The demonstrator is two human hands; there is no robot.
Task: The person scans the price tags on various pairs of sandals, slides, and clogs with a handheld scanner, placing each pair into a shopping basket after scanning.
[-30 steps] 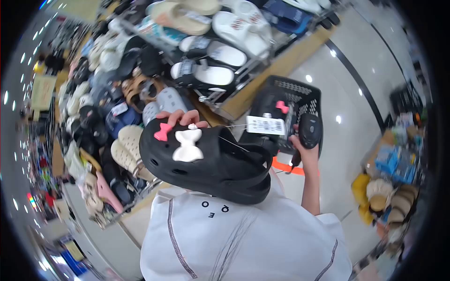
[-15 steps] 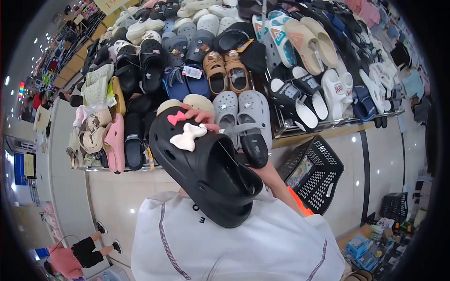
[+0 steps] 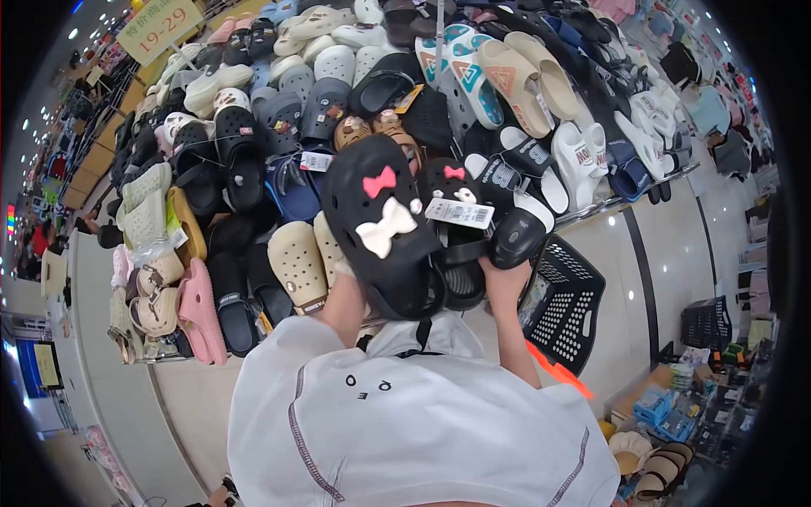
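Observation:
A pair of black clogs with a pink bow and a white bow is held up in front of the shoe rack. My left hand grips the pair from underneath and is mostly hidden behind it. A white barcode tag hangs off the clogs to the right. My right hand holds a black handheld scanner, its head just right of the tag.
A slanted rack packed with several slippers, sandals and clogs fills the view ahead. A black plastic basket stands on the shiny floor to my right. A yellow price sign hangs upper left. Boxes and more shoes sit lower right.
The clogs have been raised and turned toward the rack, so the tag now shows. The scanner has come up beside the tag. My view has swung slightly upward.

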